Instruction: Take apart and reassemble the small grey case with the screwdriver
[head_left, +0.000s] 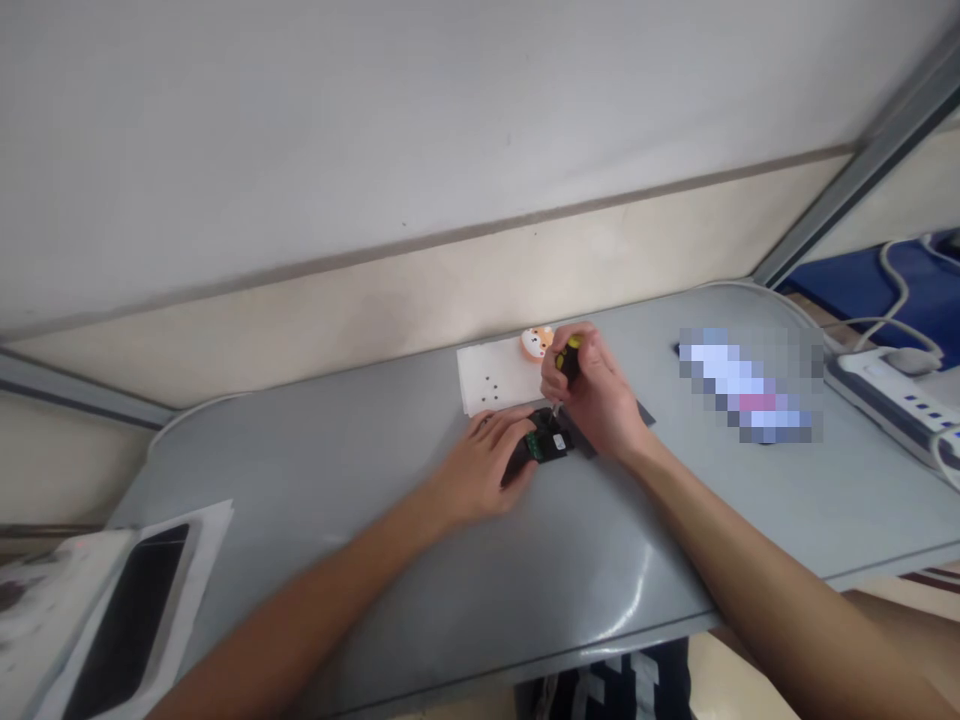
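Observation:
My left hand (480,465) is closed around a small black electronic device (553,446), which has a bit of green circuit board and a white label showing. It presses the device against the grey table. My right hand (604,400) grips the black and yellow handle of a screwdriver (572,358) and holds it upright over the device. The screwdriver's tip meets the device near its upper edge; exact contact is too small to tell. Beyond my hands, several tiny dark screws (489,388) lie on a white sheet of paper (474,368).
A round orange and white animal-faced item (535,344) sits at the paper's back edge. A dark flat piece (585,437) lies under my right hand. To the right are a blurred-out phone-like object (742,385) and a power strip (892,400). A black phone (135,620) rests at left.

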